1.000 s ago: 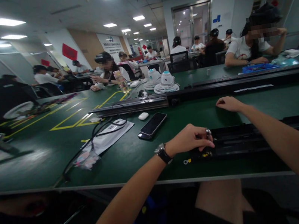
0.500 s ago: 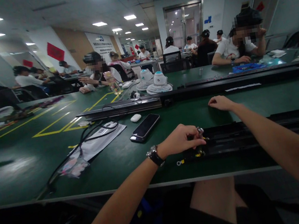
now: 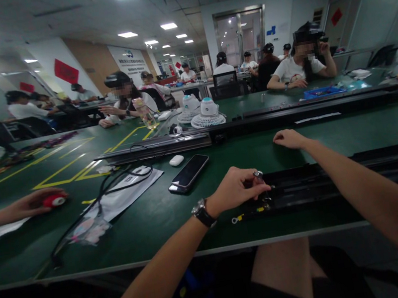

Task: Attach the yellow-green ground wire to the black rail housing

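My left hand, with a watch on its wrist, pinches a small metal part over the left end of a long black rail. Below the fingers a ring terminal with yellow sleeving sticks out past the rail's end onto the green table. My right hand rests on the table behind the rail, its fingers curled together; whether anything is between them is too small to tell.
Left of my hands lie a phone, a white case, black cable and a white bag. A person's hand holds a red object at far left. Beyond are another long rail, white fans and seated people.
Another person's hand with a red object has come in at the left. The view has shifted slightly; my left hand still pinches the metal part and my right hand stays about in place.
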`<state>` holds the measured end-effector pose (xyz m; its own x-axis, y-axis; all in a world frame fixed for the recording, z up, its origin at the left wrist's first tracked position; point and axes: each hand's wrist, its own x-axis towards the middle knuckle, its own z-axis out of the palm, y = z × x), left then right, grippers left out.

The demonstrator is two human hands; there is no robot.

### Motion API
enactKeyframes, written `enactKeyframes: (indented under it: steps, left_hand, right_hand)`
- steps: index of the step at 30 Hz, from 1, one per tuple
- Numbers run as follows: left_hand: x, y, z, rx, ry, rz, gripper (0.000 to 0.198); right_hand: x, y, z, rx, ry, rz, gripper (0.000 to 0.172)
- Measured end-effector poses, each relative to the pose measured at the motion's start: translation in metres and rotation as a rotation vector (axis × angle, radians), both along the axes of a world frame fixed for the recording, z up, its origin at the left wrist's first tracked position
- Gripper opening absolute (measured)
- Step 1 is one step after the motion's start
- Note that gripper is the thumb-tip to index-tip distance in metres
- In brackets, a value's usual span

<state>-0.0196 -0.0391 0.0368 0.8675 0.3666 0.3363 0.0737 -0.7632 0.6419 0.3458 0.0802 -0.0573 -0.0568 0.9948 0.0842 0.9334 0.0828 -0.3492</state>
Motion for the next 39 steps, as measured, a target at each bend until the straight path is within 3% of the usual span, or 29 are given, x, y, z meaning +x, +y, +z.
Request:
enactKeyframes:
  steps: [39]
  left_hand:
    - [0.0018, 0.0023, 0.0059, 0.079, 0.095, -0.206, 0.018]
  right_hand:
    - [0.0008, 0.0015, 0.0008, -0.005, 0.005, 0.007, 0.024]
